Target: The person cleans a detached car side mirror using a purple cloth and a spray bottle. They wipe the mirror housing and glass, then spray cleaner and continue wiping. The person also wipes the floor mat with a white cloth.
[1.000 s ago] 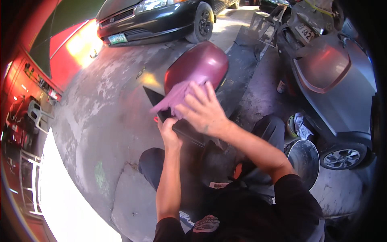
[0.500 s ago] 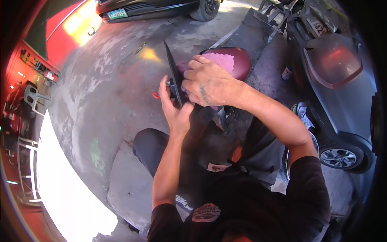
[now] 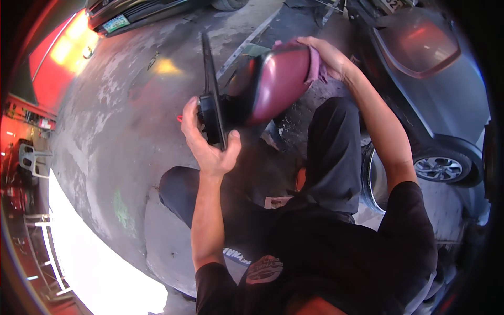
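- out in front of our knees, clear of the concrete floor (image 3: 115, 142), we've got the maroon mirror housing (image 3: 283, 81) up between both hands, slanting up to the right.
- left hand (image 3: 212, 155): gripping the black mount (image 3: 212, 115) at the housing's left end; thumb on the near right side, fingers round the left side.
- thin black plate (image 3: 208, 68) stands nearly upright on that mount, edge-on to us.
- small red piece (image 3: 180, 118) shows just left of our left fingers.
- right hand (image 3: 329, 56): curled over the housing's upper right end, gripping the mauve cloth (image 3: 316, 68) against it. cloth runs along the top edge and hangs down the right end. some fingertips hidden, can't tell how tight.
- housing face toward us is glossy, with a pale streak of light down its left part.
- dark trousers (image 3: 336, 142) below, both knees bent; right knee is near the housing.
- round bucket (image 3: 368, 184) beside our right leg, partly behind our forearm.
- grey car (image 3: 451, 113) on the right, alloy wheel (image 3: 442, 168) visible.
- black car (image 3: 142, 18) at upper left, cut off by the view.
- white plastic chair (image 3: 34, 160) at far left.
- yellow patch (image 3: 168, 66) on the floor, left of the plate.
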Available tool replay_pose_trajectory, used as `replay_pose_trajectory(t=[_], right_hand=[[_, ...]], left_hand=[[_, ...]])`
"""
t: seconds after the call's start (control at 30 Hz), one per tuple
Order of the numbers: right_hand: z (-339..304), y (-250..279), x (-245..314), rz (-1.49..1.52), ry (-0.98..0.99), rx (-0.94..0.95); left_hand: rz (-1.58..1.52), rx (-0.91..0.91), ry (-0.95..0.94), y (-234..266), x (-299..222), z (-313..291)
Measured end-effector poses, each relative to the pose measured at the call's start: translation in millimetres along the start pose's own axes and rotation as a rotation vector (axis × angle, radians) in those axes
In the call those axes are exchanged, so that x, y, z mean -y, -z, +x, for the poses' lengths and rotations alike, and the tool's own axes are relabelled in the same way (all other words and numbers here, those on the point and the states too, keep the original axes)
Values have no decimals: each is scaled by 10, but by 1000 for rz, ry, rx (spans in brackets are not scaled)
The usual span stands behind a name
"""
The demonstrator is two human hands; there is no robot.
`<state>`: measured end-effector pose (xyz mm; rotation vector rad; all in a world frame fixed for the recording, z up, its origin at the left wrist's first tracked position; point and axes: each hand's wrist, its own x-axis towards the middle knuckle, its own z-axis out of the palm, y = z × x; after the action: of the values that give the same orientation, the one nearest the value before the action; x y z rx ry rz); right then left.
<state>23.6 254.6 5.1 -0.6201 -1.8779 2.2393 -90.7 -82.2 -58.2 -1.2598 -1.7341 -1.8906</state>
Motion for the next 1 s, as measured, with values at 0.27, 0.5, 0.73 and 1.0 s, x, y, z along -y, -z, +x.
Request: replay_pose_trajectory(t=[0.27,0.5,0.73,1.0], right_hand=[[-573,197,-814,461,24,83],[-797,-774,-1166,789,282,-247],[-711,-1034,-1221,705,291,-238],[-516,-773,-1206,120,234,-338]], left_hand=[[243,400,-657,105,-69,436],[221,-283,-78,96,183,679],[-822,-96,850,111,414,522],[-1075,-265,1051,-28,348,406]])
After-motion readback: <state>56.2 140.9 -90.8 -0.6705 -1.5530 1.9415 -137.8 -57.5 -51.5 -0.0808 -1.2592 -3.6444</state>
